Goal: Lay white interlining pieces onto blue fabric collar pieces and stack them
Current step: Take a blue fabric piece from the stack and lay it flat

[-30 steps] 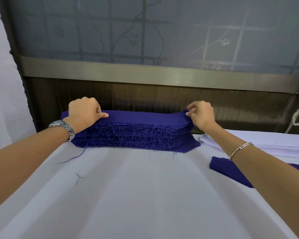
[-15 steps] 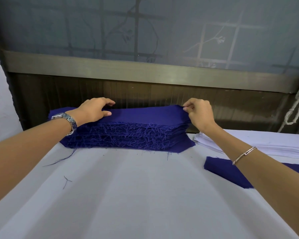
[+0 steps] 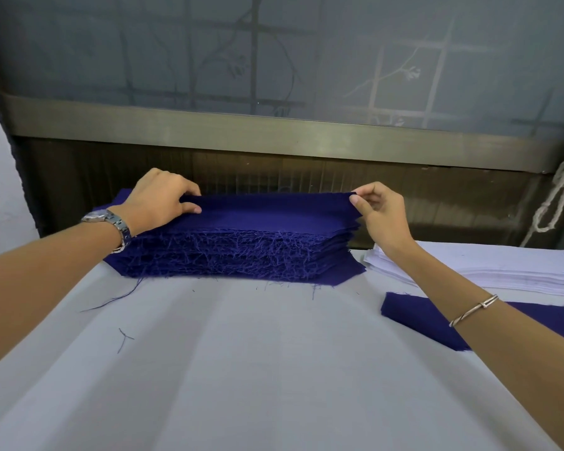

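at the far edge of a cloth-covered table [image 3: 241,369], under a grey patterned window pane [image 3: 274,60] and a dull metal rail [image 3: 274,135], a person lifts the top blue collar piece [image 3: 274,208] off a tall stack of blue pieces [image 3: 241,255] whose frayed threads bristle along the near side. the left hand [image 3: 158,203] grips the left end of that top piece, thumb beneath the raised edge and fingers curled over it; the right hand [image 3: 381,216] pinches the right corner between thumb and forefinger, the other fingers folded loosely in toward the palm. the piece hangs stretched between the two hands, its far edge raised and its near edge lying on the stack.

just right of the stack, behind the right forearm, lies a low pile of white interlining pieces [image 3: 502,271] — and nearer the camera, partly under that arm, a single blue piece [image 3: 417,315] lies flat on the table. a metal watch [image 3: 111,226] sits on the left wrist, a thin bangle [image 3: 472,309] on the right. loose blue threads [image 3: 111,299] trail over the cloth at the left, and a pale rope [image 3: 560,196] hangs at the far right.
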`<action>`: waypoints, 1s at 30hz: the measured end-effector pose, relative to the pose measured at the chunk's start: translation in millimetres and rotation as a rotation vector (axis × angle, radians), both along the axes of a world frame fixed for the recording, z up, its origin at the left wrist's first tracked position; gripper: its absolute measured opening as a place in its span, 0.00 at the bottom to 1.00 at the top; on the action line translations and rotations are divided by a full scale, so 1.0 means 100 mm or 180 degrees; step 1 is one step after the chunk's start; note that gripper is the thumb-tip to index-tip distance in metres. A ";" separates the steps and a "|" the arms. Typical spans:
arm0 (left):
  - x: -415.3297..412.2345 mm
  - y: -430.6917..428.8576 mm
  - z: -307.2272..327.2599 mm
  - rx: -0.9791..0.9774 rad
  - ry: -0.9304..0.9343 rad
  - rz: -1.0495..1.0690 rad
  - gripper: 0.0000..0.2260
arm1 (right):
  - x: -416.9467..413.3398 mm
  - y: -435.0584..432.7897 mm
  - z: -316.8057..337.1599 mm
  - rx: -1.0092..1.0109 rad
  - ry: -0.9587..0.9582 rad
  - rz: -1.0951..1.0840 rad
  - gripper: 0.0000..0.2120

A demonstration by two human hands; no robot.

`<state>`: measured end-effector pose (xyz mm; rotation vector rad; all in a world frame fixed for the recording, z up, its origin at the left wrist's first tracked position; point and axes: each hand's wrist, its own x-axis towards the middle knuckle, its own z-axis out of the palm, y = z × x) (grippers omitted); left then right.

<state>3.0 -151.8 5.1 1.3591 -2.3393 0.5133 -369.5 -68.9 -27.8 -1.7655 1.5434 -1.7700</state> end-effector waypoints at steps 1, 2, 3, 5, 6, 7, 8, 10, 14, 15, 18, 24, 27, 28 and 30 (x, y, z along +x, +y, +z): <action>0.06 0.02 0.00 -0.0086 -0.0041 0.0027 0.13 | 0.00 0.01 0.00 -0.0014 0.0012 -0.0005 0.05; 0.13 0.03 0.00 -0.0129 -0.0087 0.0059 0.12 | 0.00 0.01 0.00 -0.0028 0.0023 -0.0008 0.05; 0.20 0.04 0.00 -0.0143 -0.0134 0.0093 0.12 | 0.00 0.02 0.01 -0.0040 0.0035 -0.0018 0.04; 0.36 0.05 0.00 -0.0156 -0.0207 0.0191 0.13 | 0.00 0.03 0.02 -0.0045 0.0047 -0.0042 0.04; 0.45 0.05 0.00 -0.0172 -0.0234 0.0274 0.13 | 0.00 0.04 0.03 -0.0043 0.0044 -0.0039 0.04; 0.55 0.05 0.00 -0.0195 -0.0257 0.0375 0.13 | 0.00 0.04 0.04 -0.0039 0.0052 -0.0034 0.04; 0.64 0.04 -0.01 -0.0224 -0.0265 0.0478 0.12 | -0.01 0.05 0.05 -0.0037 0.0080 -0.0044 0.04; 0.80 0.04 -0.03 -0.0274 -0.0195 0.0668 0.11 | -0.02 0.06 0.07 -0.0048 0.0169 -0.0096 0.04; 0.95 0.08 -0.02 -0.0316 0.0309 0.0666 0.10 | -0.03 0.09 0.13 -0.0091 0.0277 -0.0194 0.04; 0.96 0.10 -0.01 -0.0305 0.0437 0.0623 0.10 | -0.03 0.10 0.14 -0.0091 0.0282 -0.0227 0.04; 0.99 0.15 0.05 -0.0212 0.0784 0.0584 0.11 | -0.09 0.13 0.21 -0.0094 0.0309 -0.0315 0.03; 0.88 0.26 0.19 0.0154 0.1383 0.0270 0.11 | -0.45 0.28 0.41 0.0089 0.0279 -0.0320 0.05; 0.77 0.38 0.24 0.0542 0.1669 0.0063 0.14 | -0.69 0.40 0.52 0.0257 0.0207 -0.0412 0.02; 0.73 0.43 0.25 0.0772 0.1766 -0.0015 0.12 | -0.77 0.46 0.55 0.0400 0.0240 -0.0406 0.01; 0.65 0.52 0.21 0.1217 0.1941 -0.0131 0.10 | -0.92 0.61 0.58 0.0825 0.0385 -0.0314 0.02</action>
